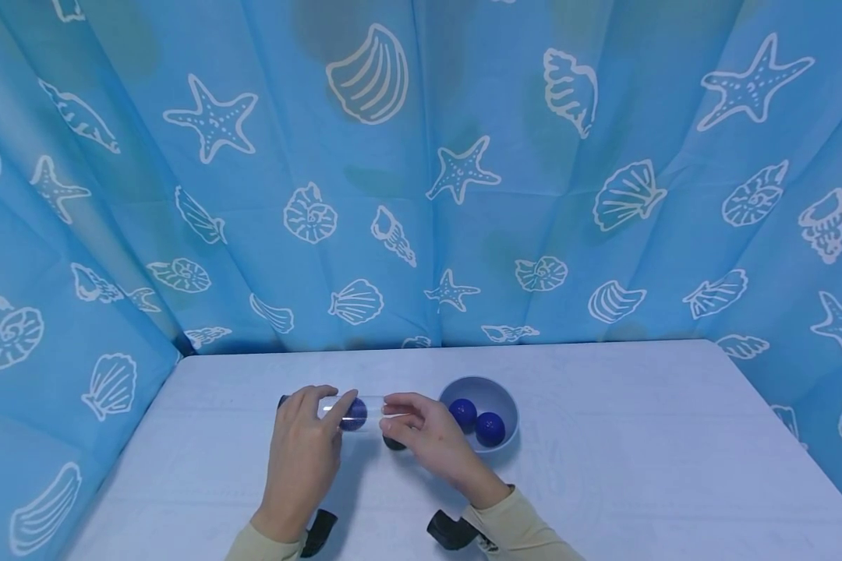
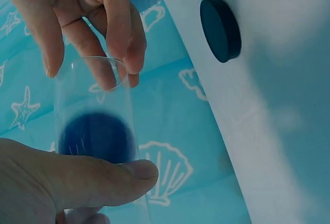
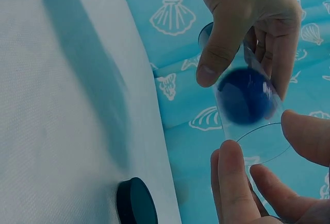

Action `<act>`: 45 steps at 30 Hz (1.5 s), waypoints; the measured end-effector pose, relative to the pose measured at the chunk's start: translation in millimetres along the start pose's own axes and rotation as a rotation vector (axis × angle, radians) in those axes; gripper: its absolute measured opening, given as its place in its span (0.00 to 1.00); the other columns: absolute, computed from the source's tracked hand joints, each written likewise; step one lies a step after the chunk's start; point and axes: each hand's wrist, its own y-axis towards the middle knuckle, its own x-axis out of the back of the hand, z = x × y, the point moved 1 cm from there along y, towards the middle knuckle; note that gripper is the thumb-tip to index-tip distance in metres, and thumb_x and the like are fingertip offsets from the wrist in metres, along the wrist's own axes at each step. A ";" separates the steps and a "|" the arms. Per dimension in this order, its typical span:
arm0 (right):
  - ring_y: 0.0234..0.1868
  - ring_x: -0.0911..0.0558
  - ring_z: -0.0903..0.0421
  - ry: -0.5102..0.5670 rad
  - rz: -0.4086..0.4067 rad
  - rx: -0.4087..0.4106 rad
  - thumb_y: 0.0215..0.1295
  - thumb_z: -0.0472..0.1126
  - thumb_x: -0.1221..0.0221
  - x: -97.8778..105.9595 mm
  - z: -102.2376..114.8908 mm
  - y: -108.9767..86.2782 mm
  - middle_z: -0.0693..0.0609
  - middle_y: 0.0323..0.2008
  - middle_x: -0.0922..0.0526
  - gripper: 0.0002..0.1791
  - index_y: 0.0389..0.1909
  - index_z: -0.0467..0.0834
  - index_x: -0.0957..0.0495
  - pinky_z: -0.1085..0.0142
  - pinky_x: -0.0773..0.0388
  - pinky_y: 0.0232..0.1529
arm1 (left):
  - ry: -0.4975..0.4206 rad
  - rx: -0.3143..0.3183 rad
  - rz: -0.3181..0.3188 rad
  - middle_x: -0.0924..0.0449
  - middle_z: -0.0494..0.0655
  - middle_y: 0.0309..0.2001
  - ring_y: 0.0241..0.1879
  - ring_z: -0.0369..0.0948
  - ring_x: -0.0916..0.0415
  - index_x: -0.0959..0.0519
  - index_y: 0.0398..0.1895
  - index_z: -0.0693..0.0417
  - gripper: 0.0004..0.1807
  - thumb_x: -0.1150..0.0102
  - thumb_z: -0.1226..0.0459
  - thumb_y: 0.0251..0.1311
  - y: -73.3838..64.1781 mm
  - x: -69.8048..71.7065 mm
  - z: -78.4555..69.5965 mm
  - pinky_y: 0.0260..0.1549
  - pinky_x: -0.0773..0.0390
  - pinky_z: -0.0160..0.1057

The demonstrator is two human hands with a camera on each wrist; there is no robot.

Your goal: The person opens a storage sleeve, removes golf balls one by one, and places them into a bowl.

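My left hand [image 1: 302, 444] grips a clear tube [image 2: 95, 100], its thumb across the wall. Inside the tube is a dark blue ball [image 3: 246, 96], close to the thumb. The tube lies roughly sideways above the table, a dark end [image 1: 281, 400] showing beyond the left hand. At the uncovered right end, my right hand [image 1: 435, 436] has its thumb and fingers spread around the rim, with fingertips right at the edge. Below this end a black cap [image 2: 220, 30] rests on the white table, partly hidden by the right hand in the head view.
Just right of the right hand stands a grey-blue bowl [image 1: 479, 388] with two blue balls [image 1: 490, 428] in it. A blue curtain [image 1: 435, 249] with white shell drawings hangs behind the white table [image 1: 638, 444]. Black devices [image 1: 452, 530] sit at both wrists.
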 end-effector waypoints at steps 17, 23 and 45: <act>0.60 0.20 0.49 -0.045 -0.028 -0.067 0.68 0.49 0.35 0.5 3.4 -1.3 0.42 0.61 0.22 0.30 0.67 0.42 0.28 0.56 0.21 0.58 | 0.005 -0.011 -0.021 0.20 0.57 0.52 0.57 0.55 0.28 0.15 0.56 0.50 0.31 0.21 0.74 0.44 0.1 0.5 0.4 0.63 0.30 0.57; 0.55 0.18 0.52 -0.078 -0.042 -0.083 0.66 0.51 0.33 1.6 4.5 -0.8 0.45 0.58 0.20 0.30 0.65 0.44 0.26 0.56 0.20 0.56 | 0.004 -0.001 -0.018 0.20 0.57 0.52 0.57 0.55 0.27 0.15 0.55 0.50 0.31 0.20 0.73 0.43 -0.3 -0.5 0.3 0.62 0.29 0.57; 0.62 0.22 0.46 -0.165 -0.067 -0.073 0.65 0.55 0.34 13.0 11.1 -2.1 0.45 0.65 0.25 0.30 0.65 0.49 0.25 0.52 0.21 0.58 | -0.023 0.031 -0.004 0.20 0.57 0.52 0.56 0.55 0.26 0.17 0.56 0.53 0.32 0.19 0.71 0.42 0.5 -1.6 0.2 0.59 0.27 0.56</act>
